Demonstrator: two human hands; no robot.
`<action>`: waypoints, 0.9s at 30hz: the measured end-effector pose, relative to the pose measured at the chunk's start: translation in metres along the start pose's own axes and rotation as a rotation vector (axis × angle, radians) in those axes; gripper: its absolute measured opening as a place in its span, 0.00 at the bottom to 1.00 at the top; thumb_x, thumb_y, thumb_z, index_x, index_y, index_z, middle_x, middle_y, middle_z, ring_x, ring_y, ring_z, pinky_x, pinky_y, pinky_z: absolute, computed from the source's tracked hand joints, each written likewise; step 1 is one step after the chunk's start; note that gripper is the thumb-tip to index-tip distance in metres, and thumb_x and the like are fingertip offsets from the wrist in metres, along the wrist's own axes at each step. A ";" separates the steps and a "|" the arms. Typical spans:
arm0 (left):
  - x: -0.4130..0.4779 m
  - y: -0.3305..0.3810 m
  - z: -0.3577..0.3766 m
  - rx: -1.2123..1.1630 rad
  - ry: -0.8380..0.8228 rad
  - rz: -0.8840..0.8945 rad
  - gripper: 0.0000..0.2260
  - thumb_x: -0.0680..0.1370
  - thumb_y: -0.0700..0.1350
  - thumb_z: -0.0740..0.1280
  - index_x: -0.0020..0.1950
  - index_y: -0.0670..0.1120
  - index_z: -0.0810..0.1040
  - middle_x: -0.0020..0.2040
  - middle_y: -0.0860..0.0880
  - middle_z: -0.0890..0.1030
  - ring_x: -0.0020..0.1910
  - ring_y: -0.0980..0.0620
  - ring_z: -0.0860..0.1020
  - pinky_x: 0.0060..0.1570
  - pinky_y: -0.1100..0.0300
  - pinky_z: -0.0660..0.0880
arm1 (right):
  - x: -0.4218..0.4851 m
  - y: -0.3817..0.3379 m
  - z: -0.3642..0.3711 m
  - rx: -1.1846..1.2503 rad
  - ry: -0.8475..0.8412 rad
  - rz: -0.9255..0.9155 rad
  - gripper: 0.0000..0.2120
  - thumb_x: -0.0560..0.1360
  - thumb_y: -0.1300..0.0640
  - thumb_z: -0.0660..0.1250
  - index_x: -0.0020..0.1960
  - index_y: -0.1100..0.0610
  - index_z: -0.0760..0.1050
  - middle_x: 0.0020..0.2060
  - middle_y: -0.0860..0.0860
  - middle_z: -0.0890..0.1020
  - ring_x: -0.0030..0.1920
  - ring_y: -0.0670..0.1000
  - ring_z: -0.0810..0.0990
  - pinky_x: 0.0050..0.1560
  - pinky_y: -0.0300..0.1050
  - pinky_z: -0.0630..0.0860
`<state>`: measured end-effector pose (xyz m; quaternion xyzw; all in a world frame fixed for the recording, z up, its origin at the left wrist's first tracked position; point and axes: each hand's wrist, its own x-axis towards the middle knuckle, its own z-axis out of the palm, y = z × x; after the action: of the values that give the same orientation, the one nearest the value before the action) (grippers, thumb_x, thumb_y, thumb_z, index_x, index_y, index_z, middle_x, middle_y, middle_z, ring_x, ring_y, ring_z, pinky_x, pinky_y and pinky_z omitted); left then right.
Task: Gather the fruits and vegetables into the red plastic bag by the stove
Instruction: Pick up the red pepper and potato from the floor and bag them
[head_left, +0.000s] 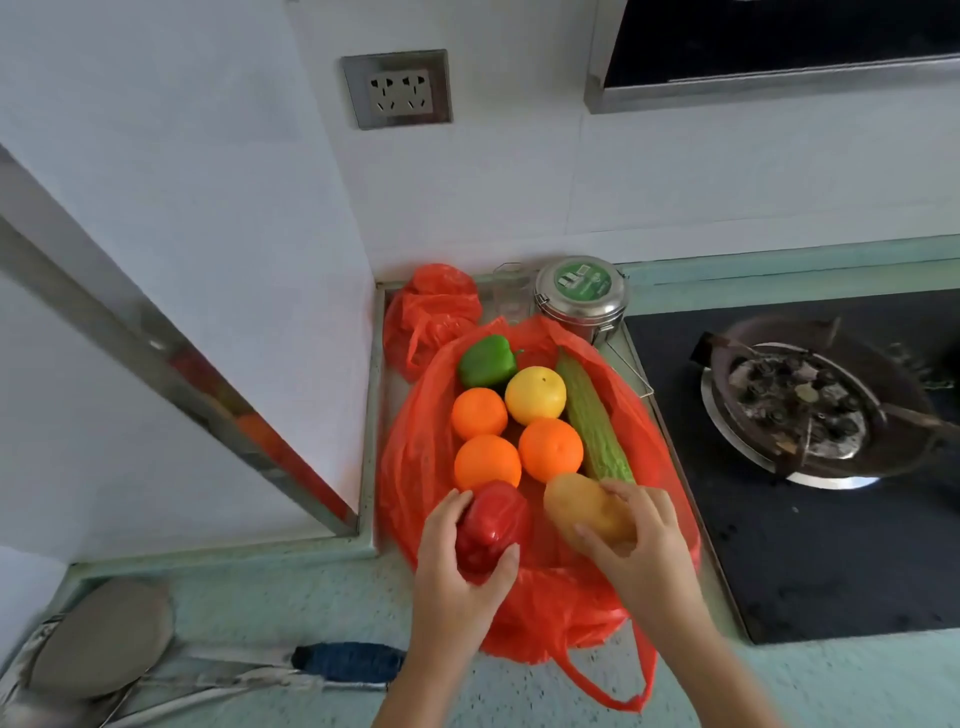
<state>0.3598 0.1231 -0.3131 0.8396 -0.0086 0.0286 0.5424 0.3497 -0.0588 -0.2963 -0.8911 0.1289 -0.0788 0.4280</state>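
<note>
The red plastic bag (410, 457) lies spread open on the counter left of the stove. On it rest a green pepper (485, 359), a yellow citrus fruit (535, 395), three oranges (479, 413), and a long bitter gourd (592, 421) along the right side. My left hand (457, 566) grips a red pepper (493, 522) at the bag's near end. My right hand (639, 540) holds a potato (582, 506) just beside it, over the bag.
A second crumpled red bag (431, 312), a clear glass (509, 293) and a steel tin (582, 293) stand at the back. The black stove (810, 545) with its burner (800, 405) lies right. A ladle with a blue handle (348, 662) lies near left.
</note>
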 end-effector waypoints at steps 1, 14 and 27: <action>0.003 -0.004 0.004 0.018 -0.006 0.010 0.29 0.66 0.63 0.69 0.65 0.58 0.66 0.66 0.57 0.68 0.66 0.58 0.67 0.62 0.49 0.71 | 0.003 0.005 0.004 -0.017 0.011 -0.008 0.22 0.68 0.53 0.73 0.59 0.51 0.71 0.52 0.46 0.67 0.47 0.41 0.70 0.39 0.28 0.67; 0.009 -0.033 0.024 0.150 -0.088 0.066 0.29 0.66 0.58 0.69 0.65 0.58 0.64 0.66 0.49 0.68 0.66 0.62 0.64 0.59 0.75 0.62 | 0.023 0.028 0.027 -0.126 0.016 -0.093 0.22 0.65 0.55 0.76 0.57 0.54 0.74 0.52 0.46 0.70 0.48 0.48 0.73 0.38 0.37 0.72; 0.012 -0.038 0.035 0.247 -0.155 0.122 0.31 0.68 0.65 0.65 0.68 0.59 0.59 0.69 0.53 0.63 0.68 0.62 0.62 0.62 0.71 0.62 | 0.022 0.037 0.025 -0.246 -0.036 -0.158 0.21 0.63 0.57 0.77 0.54 0.59 0.75 0.50 0.53 0.76 0.42 0.53 0.79 0.28 0.35 0.71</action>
<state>0.3744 0.1071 -0.3609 0.8976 -0.0978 -0.0024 0.4298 0.3707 -0.0686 -0.3401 -0.9455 0.0595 -0.0796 0.3102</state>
